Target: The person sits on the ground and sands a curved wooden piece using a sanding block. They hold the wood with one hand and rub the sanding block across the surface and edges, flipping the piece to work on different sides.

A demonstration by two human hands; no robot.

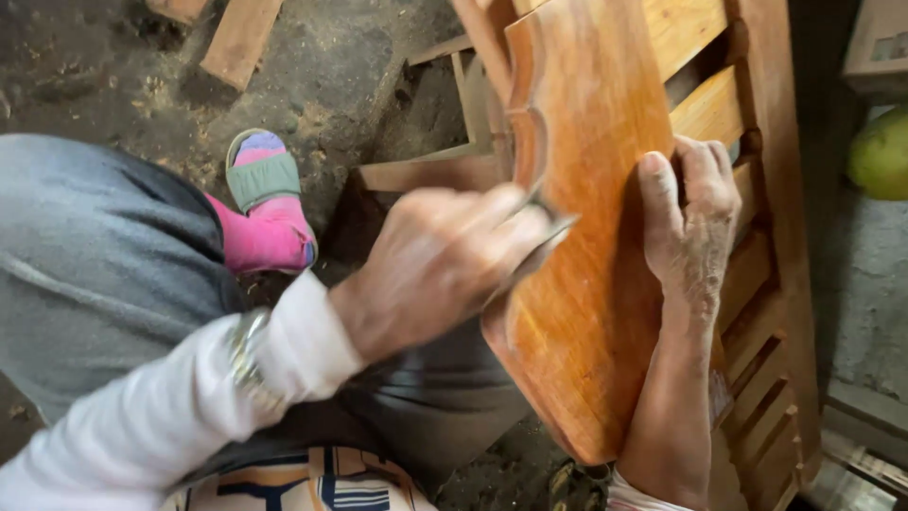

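Note:
A shaped, reddish-brown wooden board [591, 104] with a scalloped left edge leans over my lap. My left hand [430, 265], in a white sleeve with a wristwatch, is closed on a small thin metal tool [547, 241] pressed against the board's left edge. My right hand [690, 222] lies flat on the board's face near its right side, thumb stretched upward, steadying it. The hand is blurred, so the tool's exact shape is unclear.
A slatted wooden frame [761, 312] stands behind the board on the right. My foot in a pink sock and green-strapped sandal [267, 203] rests on the dusty ground. Wood offcuts [241, 38] lie at the top left. A green round object [881, 151] sits far right.

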